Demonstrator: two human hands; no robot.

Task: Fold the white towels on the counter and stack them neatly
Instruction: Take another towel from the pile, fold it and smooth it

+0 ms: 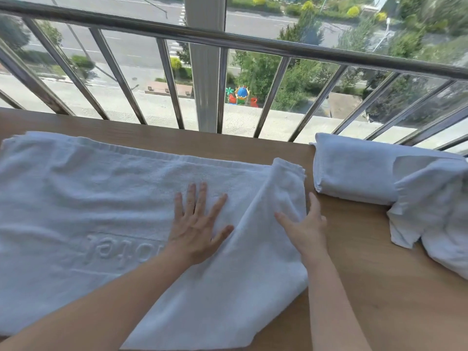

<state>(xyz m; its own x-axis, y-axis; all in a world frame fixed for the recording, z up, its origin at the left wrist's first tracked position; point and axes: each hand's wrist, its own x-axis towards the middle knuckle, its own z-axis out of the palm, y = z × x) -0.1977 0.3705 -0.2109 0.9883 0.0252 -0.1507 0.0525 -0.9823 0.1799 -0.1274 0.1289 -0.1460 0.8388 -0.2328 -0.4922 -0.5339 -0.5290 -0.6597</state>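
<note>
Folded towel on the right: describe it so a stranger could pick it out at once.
Start at the wooden counter in front of the metal railing and go to its far right side. The folded towel lies there, right of the big spread towel. Unlike the crumpled towel touching its right end, it is a tidy, smooth-edged bundle.

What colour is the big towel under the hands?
White all over; the big towel has raised letters in the same white. The head view shows it best.
</note>
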